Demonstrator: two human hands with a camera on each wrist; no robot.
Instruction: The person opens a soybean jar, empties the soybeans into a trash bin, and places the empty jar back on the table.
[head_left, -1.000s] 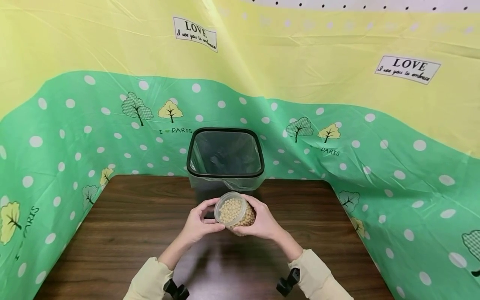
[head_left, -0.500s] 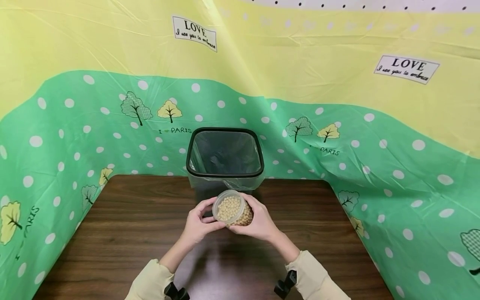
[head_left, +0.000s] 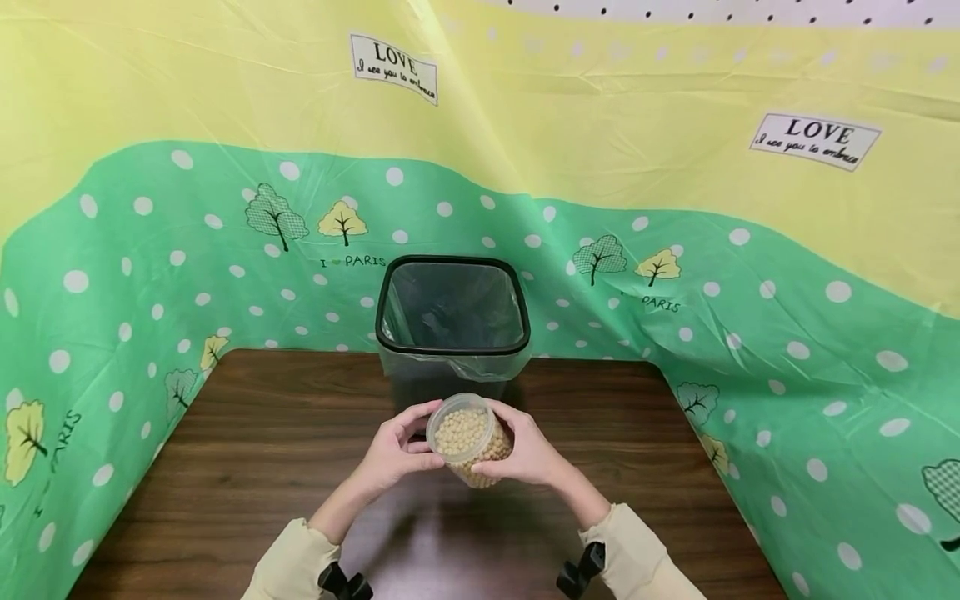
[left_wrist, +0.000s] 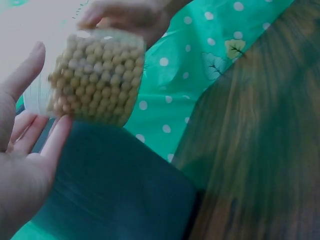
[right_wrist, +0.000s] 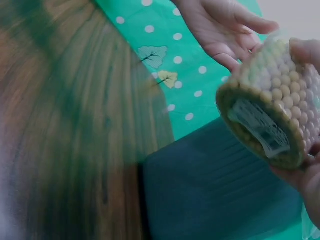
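In the head view, the right hand point(head_left: 525, 450) grips the side of a clear, round plastic jar of small beige balls point(head_left: 474, 442), tilted between both hands; the left hand point(head_left: 392, 448) curls around its rim. Beyond them, a dark, black-rimmed bin point(head_left: 453, 351) stands on the brown wooden surface point(head_left: 285, 492). The left-wrist view shows left fingertips at the rim end, probably for steadiness. The right-wrist view shows the labelled base nearer the right hand, which likely bears the weight.

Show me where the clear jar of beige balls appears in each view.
Head: lower centre, the jar tilted between the left hand and right hand.
Left wrist: upper left, the jar.
Right wrist: right side, the jar with its base toward the camera.
Shared landmark: the dark bin, below the jar in both wrist pictures.
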